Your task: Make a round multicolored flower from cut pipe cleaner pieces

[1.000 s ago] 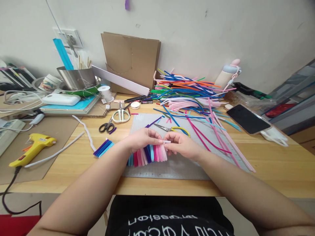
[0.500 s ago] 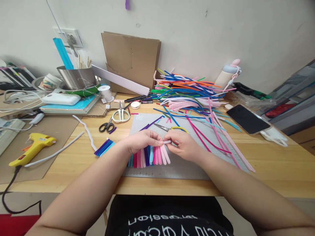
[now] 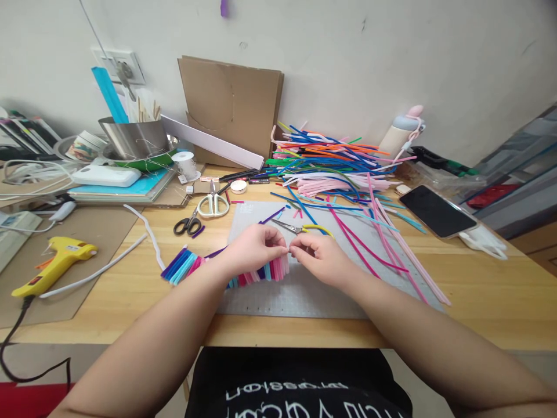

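Observation:
My left hand (image 3: 257, 251) is closed on a row of folded pipe cleaners (image 3: 279, 269) in pink, blue and purple. The row passes under my left wrist, and its other end (image 3: 179, 266) shows to the left of my forearm. My right hand (image 3: 321, 255) pinches at the row's right end, its fingertips meeting those of the left; only a tiny bit of pale pipe cleaner shows there. Just beyond the hands, pliers with yellow handles (image 3: 317, 228) lie on the grey cutting mat (image 3: 331, 296).
Loose pipe cleaners (image 3: 339, 157) are heaped at the back, with pink strands trailing right. Black scissors (image 3: 187, 225), white-handled scissors (image 3: 213, 204) and a yellow glue gun (image 3: 54, 261) lie to the left. A phone (image 3: 437, 212) lies at the right. Cardboard (image 3: 230, 110) leans on the wall.
The row of pipe cleaners has tilted and shifted up, so more of its left end shows. My fingertips have drawn together, covering the pale strip that stretched between them.

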`<state>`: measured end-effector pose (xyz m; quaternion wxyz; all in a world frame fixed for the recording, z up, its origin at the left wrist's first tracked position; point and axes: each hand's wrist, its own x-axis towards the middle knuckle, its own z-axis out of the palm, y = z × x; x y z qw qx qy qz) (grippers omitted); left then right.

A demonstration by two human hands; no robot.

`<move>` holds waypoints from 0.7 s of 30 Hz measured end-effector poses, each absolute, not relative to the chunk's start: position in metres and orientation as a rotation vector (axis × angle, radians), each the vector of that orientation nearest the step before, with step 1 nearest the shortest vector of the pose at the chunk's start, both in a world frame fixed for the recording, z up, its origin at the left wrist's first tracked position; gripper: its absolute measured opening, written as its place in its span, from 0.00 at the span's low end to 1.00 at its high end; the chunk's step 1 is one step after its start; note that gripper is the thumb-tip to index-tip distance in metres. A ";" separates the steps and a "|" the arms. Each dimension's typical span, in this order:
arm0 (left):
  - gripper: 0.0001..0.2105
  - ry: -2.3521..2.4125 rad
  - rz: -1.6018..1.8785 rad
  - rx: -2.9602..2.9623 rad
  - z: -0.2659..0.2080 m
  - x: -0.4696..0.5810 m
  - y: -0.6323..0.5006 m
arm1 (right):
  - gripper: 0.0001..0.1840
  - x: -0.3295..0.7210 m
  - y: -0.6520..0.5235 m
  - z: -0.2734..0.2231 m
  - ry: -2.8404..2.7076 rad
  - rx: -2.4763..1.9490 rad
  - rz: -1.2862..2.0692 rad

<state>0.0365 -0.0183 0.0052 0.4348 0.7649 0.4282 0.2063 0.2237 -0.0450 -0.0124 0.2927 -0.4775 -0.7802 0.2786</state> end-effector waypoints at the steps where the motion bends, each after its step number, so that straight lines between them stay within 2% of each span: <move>1: 0.08 1.081 0.518 1.948 0.004 0.037 -0.019 | 0.09 0.223 -0.045 -0.014 -2.065 -1.287 0.779; 7: 0.09 1.121 0.502 2.020 0.002 0.038 -0.021 | 0.10 0.219 -0.045 -0.018 -1.871 -1.332 1.155; 12: 0.08 1.080 0.558 1.983 0.004 0.038 -0.019 | 0.09 0.220 -0.042 -0.017 -1.759 -1.238 1.241; 21: 0.08 1.026 0.617 1.904 0.003 0.037 -0.015 | 0.13 0.218 -0.042 -0.018 -1.491 -1.204 1.479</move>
